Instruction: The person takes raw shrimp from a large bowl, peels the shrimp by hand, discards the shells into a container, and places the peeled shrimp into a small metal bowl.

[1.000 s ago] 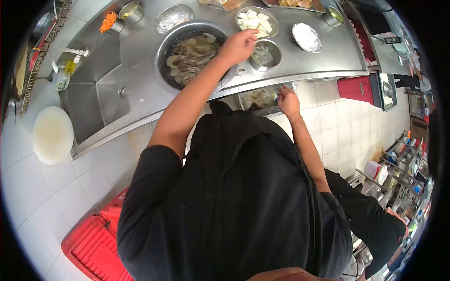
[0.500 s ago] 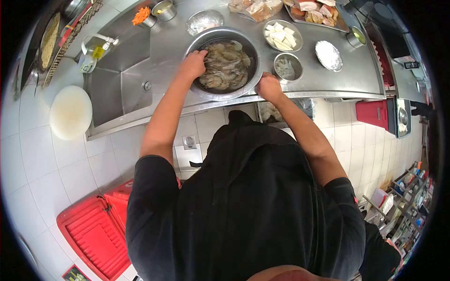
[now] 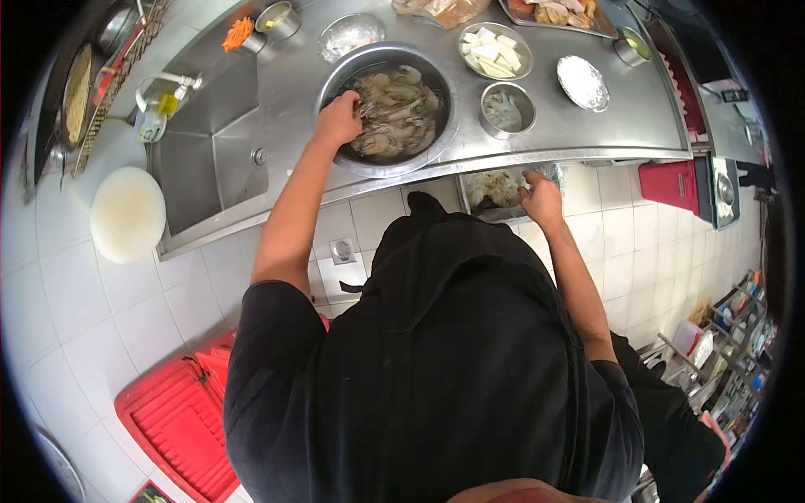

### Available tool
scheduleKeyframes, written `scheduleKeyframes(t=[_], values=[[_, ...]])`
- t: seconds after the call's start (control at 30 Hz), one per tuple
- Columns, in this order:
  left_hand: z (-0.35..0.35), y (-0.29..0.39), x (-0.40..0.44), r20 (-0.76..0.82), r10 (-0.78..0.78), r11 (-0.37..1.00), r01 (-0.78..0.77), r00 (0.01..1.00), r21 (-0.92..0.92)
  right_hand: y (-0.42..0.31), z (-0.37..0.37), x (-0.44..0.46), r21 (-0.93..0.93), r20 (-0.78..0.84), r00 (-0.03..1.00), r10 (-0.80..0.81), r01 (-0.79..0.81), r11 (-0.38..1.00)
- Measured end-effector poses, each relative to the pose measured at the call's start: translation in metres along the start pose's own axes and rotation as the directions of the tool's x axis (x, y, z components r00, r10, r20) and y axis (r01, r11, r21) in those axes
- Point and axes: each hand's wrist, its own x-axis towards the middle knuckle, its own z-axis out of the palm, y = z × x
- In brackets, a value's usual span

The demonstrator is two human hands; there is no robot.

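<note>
A large metal bowl [image 3: 449, 126] stands on the steel counter, holding grey-brown raw shrimp [image 3: 402, 109] in liquid. My left hand [image 3: 340, 121] reaches over the bowl's left rim, its fingers curled closed on a shrimp at the pile's edge; the fingertips are partly hidden. Below the counter's front edge, my right hand [image 3: 543, 201] is over the right end of a tray of pale shells [image 3: 495, 186]. Its thumb and forefinger look parted, and I see nothing between them. A small metal bowl [image 3: 520, 121] right of the large one contains peeled, translucent shrimp.
Beyond lie a bowl of pale cut slices [image 3: 503, 59], a white-filled dish [image 3: 583, 84] and a metal bowl of white powder [image 3: 352, 38]. A sink [image 3: 218, 159] is to the left, near a round white board [image 3: 127, 214]. A red lidded bin [image 3: 180, 427] stands behind left.
My right hand has left the counter edge beside the large bowl and moved down and right over the tray, its fingers parting. My left hand stays at the shrimp. The view has shifted slightly.
</note>
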Motion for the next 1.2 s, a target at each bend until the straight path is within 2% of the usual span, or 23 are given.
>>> scheduleKeyframes(t=[0.03,0.1,0.17,0.3,0.4,0.5,0.57,0.63,0.7,0.8,0.83,0.93,0.97,1.1,1.2], values=[[-0.004,-0.001,-0.001,-0.017,0.014,0.998,-0.015,1.000,-0.065,0.004,0.000,-0.005,-0.025,0.028,0.999,0.025,-0.024,0.999],[-0.013,0.003,-0.005,-0.081,0.032,0.983,-0.046,0.996,-0.177,0.003,-0.002,-0.007,0.066,-0.070,0.997,-0.012,0.016,0.998],[-0.030,0.013,-0.007,-0.045,-0.003,0.970,-0.008,0.999,-0.244,-0.003,-0.008,-0.004,0.153,-0.148,0.989,-0.028,0.051,0.987],[-0.045,0.026,0.000,-0.071,0.020,0.905,-0.048,0.997,-0.422,-0.058,-0.055,0.010,0.236,-0.314,0.928,-0.199,0.279,0.931],[-0.051,0.054,0.000,-0.147,0.106,0.772,-0.174,0.983,-0.611,-0.101,-0.087,0.029,0.177,-0.428,0.812,-0.397,0.507,0.844],[-0.055,0.104,-0.008,-0.129,0.190,0.696,-0.226,0.973,-0.681,-0.140,-0.105,0.055,0.061,-0.487,0.666,-0.565,0.671,0.739],[-0.050,0.144,-0.017,-0.144,0.248,0.617,-0.271,0.958,-0.738,-0.157,-0.110,0.067,0.050,-0.426,0.683,-0.594,0.673,0.738],[-0.038,0.174,-0.023,-0.162,0.309,0.544,-0.314,0.937,-0.778,-0.155,-0.098,0.080,-0.003,-0.323,0.752,-0.574,0.606,0.796],[-0.015,0.193,-0.024,-0.158,0.327,0.405,-0.289,0.932,-0.867,-0.141,-0.088,0.088,-0.006,-0.179,0.820,-0.543,0.551,0.834],[0.012,0.209,-0.029,-0.117,0.284,0.300,-0.204,0.952,-0.932,-0.114,-0.079,0.077,0.260,-0.148,0.918,-0.368,0.395,0.881],[0.021,0.213,-0.032,-0.098,0.263,0.270,-0.170,0.960,-0.948,-0.105,-0.075,0.068,0.326,-0.199,0.924,-0.327,0.378,0.867],[0.047,0.223,-0.040,0.102,0.235,0.377,0.006,0.967,-0.926,-0.072,-0.060,0.049,0.440,-0.164,0.966,-0.199,0.252,0.862],[0.067,0.223,-0.040,0.076,0.239,0.361,-0.016,0.968,-0.932,-0.059,-0.054,0.046,0.494,-0.125,0.977,-0.174,0.213,0.843],[0.080,0.253,-0.044,0.270,0.228,0.325,0.188,0.935,-0.927,-0.025,-0.045,0.033,0.598,-0.108,0.994,-0.013,0.076,0.798],[0.089,0.269,-0.044,0.373,0.239,0.248,0.315,0.897,-0.916,-0.007,-0.049,0.028,0.594,-0.085,0.995,0.047,0.013,0.804]])
